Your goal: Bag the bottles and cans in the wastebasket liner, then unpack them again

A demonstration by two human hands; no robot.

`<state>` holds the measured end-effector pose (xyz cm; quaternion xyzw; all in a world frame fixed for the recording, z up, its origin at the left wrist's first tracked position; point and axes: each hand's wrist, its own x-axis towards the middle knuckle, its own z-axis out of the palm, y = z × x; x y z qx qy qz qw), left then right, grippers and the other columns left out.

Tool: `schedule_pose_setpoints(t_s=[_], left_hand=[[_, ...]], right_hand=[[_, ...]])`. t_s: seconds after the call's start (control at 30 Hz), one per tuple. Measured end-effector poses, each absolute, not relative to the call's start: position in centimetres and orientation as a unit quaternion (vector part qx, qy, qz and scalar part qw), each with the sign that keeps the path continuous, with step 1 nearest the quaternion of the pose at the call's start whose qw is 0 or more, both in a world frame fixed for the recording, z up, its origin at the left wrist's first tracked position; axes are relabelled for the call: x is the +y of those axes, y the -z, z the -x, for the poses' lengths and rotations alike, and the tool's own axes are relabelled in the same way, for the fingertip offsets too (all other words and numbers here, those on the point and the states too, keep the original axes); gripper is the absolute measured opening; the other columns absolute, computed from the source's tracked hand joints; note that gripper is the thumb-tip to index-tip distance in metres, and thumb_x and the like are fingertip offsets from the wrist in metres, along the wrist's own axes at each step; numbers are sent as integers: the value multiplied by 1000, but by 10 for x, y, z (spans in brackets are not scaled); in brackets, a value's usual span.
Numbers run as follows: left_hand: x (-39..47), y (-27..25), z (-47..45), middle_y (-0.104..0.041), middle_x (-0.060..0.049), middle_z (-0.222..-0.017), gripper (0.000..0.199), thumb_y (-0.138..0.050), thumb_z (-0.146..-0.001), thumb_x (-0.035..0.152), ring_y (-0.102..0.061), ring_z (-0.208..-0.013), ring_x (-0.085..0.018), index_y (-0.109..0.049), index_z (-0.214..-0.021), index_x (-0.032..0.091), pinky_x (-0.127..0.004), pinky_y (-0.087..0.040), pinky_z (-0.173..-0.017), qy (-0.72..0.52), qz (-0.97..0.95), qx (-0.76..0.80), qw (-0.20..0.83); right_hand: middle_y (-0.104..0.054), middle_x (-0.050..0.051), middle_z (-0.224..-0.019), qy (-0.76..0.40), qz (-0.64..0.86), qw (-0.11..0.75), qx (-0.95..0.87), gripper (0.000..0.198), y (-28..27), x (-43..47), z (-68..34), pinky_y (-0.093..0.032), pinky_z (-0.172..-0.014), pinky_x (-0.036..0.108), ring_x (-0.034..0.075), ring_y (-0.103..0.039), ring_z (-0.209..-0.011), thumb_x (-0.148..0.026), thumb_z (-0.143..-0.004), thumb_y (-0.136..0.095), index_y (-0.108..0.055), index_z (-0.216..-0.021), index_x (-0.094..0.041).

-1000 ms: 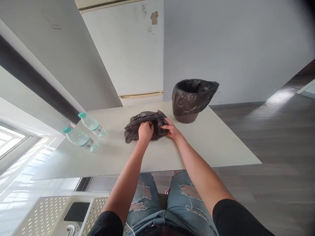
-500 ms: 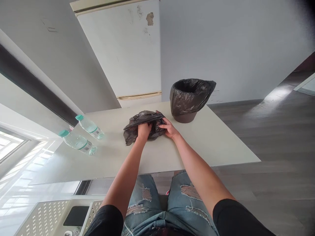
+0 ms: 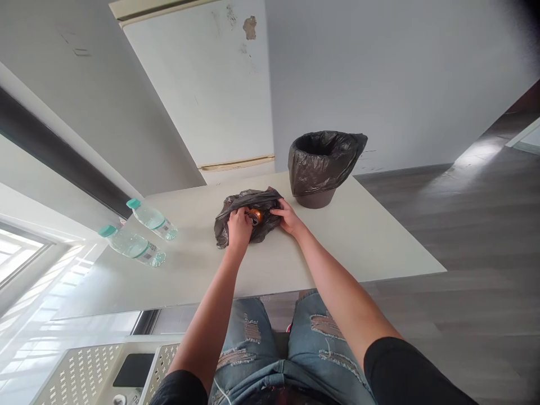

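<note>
A crumpled black plastic bag [image 3: 228,225] lies on the white table with its mouth toward me. In that mouth shows an orange drink can [image 3: 255,214], its silver end facing me; the bag hides the rest. My left hand [image 3: 239,229] is closed at the can's left side, fingers curled against it, some of them out of sight. On the right, my right hand [image 3: 290,218] grips the bag's edge between thumb and fingers. Behind it stands a dark bin [image 3: 316,199], with a black liner [image 3: 314,174] folded over its rim.
Two clear plastic bottles [image 3: 137,247] with green caps lie at the left of the table [image 3: 337,259]. A white fridge [image 3: 202,90] stands beyond the far edge. Below the table at lower left is a white perforated basket [image 3: 80,371].
My left hand has drawn back and left from inside the bag's mouth. The orange can has come into view there. My right hand stays at the bag's edge.
</note>
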<state>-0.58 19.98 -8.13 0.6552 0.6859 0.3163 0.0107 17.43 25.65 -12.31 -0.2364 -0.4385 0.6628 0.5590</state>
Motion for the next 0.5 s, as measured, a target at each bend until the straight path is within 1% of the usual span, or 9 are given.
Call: schedule_pose_setpoints(t_s=[0.1,0.27,0.4,0.5], left_hand=[[168,60,5,-67,-8,-116,27,-53,-90,6,-72,-88,-20,-69,-102,25,-32,-56,-78,-357,-678,643,10],[119,3,8,-64,-3,-107,20,-56,-88,6,-68,-76,-14,-65,-92,24,-28,-55,-72,-399,-691,602,10],[103,-42,36,-65,-1,-109,15,-61,-86,11,-70,-78,-13,-66,-94,22,-26,-56,-71,-438,-659,611,-2],[103,-59,79,-65,-1,-114,18,-65,-85,14,-70,-82,-14,-66,-101,22,-30,-58,-78,-446,-580,680,-49]], right_hand=[[-71,1,-141,-657,250,569,-427,70,126,260,-174,-52,-115,47,30,-63,-134,-27,-62,-81,-67,-131,-29],[-69,1,-145,-652,255,574,-424,76,130,264,-174,-51,-118,46,30,-61,-137,-24,-63,-80,-65,-137,-30],[-66,2,-150,-642,259,577,-434,78,133,264,-174,-52,-117,46,29,-61,-138,-24,-67,-78,-61,-143,-31],[-67,4,-147,-639,280,569,-435,78,134,264,-175,-52,-115,48,31,-62,-135,-25,-66,-77,-62,-142,-29]])
